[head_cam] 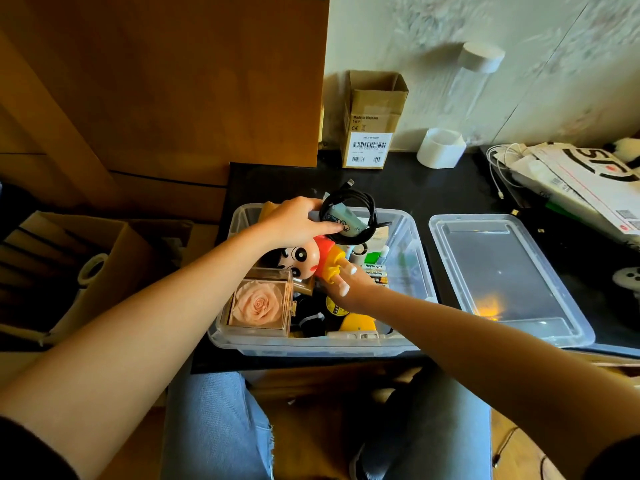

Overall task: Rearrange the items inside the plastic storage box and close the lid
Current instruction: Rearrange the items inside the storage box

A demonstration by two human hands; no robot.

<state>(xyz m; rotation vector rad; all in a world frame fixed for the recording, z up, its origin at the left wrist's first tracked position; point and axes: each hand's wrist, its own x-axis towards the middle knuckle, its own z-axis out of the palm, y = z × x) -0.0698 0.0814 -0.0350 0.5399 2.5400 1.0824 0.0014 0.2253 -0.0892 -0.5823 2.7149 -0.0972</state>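
A clear plastic storage box (311,344) stands open on the black tabletop, full of small items. Its clear lid (505,282) lies flat to the right of it. My left hand (294,221) holds a coiled black cable (356,206) and a small pale blue packet (341,218) above the box's far side. My right hand (353,287) reaches into the box and grips a cartoon boy figure (318,261) by its yellow legs. A peach rose in a clear case (258,304) sits in the box's near left corner. Batteries (375,271) lie behind my right hand.
An open cardboard carton (372,123) and a white tube with a clear cover (441,147) stand against the back wall. Papers and white cables (568,178) are piled at the right. A wooden cabinet (156,81) rises at the left, with a cardboard box (86,258) below.
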